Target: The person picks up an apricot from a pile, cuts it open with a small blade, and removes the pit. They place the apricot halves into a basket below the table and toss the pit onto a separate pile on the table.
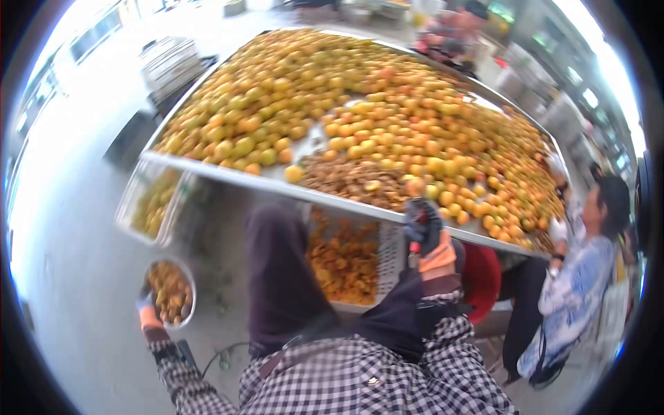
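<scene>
Low at the left, my gloved left hand point(146, 301) is closed on the rim of a round white bucket point(193, 294), which holds brownish-yellow pieces point(170, 287). At the near edge of the big tray, my gloved right hand point(427, 232) is closed around a tool with a red handle point(413, 247); its working end is too blurred to make out. Just beyond that hand, an orange fruit point(414, 186) lies among many round yellow-orange fruits point(360, 135). Beside them on the tray is a heap of small brown pieces point(353, 178).
The metal-edged tray point(270, 185) spans the view before my knees. Beneath it stand a crate of orange pieces point(379, 259) and a clear crate of yellowish fruit point(126, 204). A red tub point(487, 277) is at my right. Co-workers sit at right point(577, 283) and far side point(453, 34).
</scene>
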